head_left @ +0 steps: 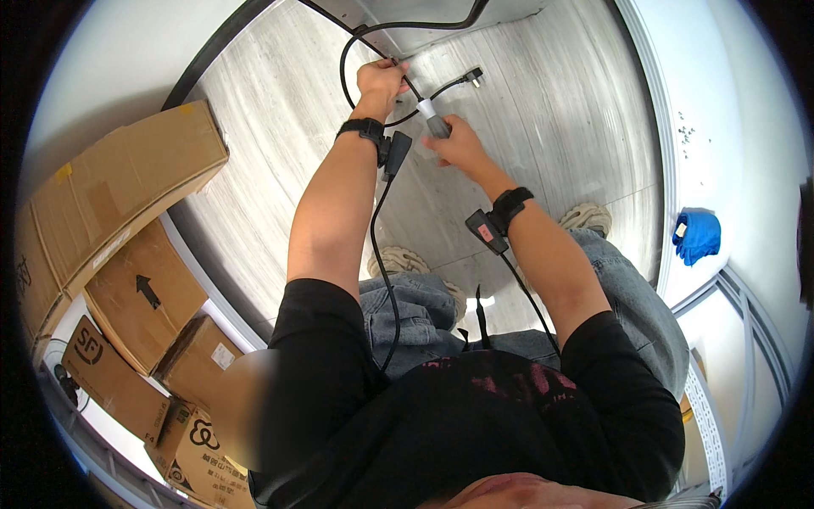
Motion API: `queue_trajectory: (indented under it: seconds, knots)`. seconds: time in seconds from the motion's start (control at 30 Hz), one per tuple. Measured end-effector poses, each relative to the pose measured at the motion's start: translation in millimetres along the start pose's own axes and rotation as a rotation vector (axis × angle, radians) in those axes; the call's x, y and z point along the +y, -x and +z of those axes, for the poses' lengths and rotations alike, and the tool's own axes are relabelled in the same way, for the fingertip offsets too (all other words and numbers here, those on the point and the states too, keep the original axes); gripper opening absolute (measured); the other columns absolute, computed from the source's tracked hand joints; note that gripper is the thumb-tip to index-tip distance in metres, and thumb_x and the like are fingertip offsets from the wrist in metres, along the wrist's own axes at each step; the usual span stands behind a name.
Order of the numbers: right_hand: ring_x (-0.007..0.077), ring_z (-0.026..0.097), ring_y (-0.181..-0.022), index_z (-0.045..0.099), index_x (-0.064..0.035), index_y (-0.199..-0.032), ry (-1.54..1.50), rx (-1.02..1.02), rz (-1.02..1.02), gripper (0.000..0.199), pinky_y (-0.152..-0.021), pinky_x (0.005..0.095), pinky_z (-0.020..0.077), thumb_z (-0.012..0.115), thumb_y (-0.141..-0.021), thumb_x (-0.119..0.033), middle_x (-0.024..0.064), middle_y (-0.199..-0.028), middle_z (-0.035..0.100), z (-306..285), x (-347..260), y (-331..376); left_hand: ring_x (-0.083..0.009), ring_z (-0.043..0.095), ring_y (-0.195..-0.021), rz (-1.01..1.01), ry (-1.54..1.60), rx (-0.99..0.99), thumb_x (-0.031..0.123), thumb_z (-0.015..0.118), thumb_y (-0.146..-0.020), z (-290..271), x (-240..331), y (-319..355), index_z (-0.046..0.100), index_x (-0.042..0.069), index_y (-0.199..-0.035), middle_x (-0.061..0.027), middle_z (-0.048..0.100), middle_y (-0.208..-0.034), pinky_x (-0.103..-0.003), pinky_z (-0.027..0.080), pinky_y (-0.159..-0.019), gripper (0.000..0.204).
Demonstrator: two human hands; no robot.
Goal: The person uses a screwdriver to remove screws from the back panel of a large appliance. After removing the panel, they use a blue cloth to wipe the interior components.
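Ahead of me, my left hand (381, 81) is closed in a pinch beside the lower edge of a pale grey panel; what its fingertips hold is too small to make out. My right hand (462, 144), lower and to the right, is wrapped round a grey handle with a white collar (435, 120). A thin dark straight length runs from that collar toward my left fingertips. Just right of it, a black angled power plug (475, 78) with metal prongs lies on the floor. Its black cord (342, 69) loops behind my left hand and up over the panel.
The pale grey panel (441, 38) stands at the top. Several cardboard boxes (140, 297) are stacked on the left. A blue cloth bundle (697, 237) lies on the white surface at right. Black wrist straps carry devices with cables (381, 254) trailing to my body. Wood-look floor (543, 110) spreads below.
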State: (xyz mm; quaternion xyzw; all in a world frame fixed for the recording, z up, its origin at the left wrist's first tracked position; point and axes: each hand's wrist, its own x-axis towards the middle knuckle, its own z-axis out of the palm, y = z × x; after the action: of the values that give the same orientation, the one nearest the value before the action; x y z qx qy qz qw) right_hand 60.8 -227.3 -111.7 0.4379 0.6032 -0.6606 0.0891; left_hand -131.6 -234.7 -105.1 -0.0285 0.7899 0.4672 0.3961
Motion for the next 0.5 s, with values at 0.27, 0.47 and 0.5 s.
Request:
queue_trajectory:
  seconds: [0.27, 0.47, 0.5]
  knots:
    - [0.0192, 0.059, -0.087, 0.039, -0.0047, -0.123, -0.308, -0.07, 0.126, 0.052, -0.063, 0.0376, 0.0569, 0.068, -0.08, -0.008, 0.0113, -0.106, 0.054, -9, -24, 22, -0.0104, 0.057, -0.058, -0.005, 0.019, -0.009, 0.006, 0.069, -0.081, 1, 1, 3, 0.063, 0.0, -0.092, -0.0041, 0.063, -0.076, -0.023, 0.054, -0.05, 0.014]
    - [0.0211, 0.061, -0.08, 0.044, 0.0013, -0.118, -0.07, 0.054, -0.017, 0.054, -0.062, 0.0362, 0.0553, 0.073, -0.075, -0.012, 0.0125, -0.096, 0.057, 4, -16, 16, -0.0101, 0.056, -0.057, 0.016, -0.022, 0.002, 0.007, 0.071, -0.08, -2, -1, 2, 0.064, -0.001, -0.095, -0.0045, 0.063, -0.076, -0.023, 0.052, -0.05, 0.019]
    - [0.0208, 0.061, -0.08, 0.045, 0.0021, -0.117, -0.122, 0.006, 0.024, 0.053, -0.062, 0.0357, 0.0552, 0.073, -0.075, -0.012, 0.0123, -0.096, 0.057, 3, -17, 16, -0.0102, 0.056, -0.057, 0.017, -0.025, 0.005, 0.007, 0.071, -0.08, -2, -1, 0, 0.064, -0.001, -0.096, -0.0047, 0.063, -0.077, -0.022, 0.052, -0.049, 0.02]
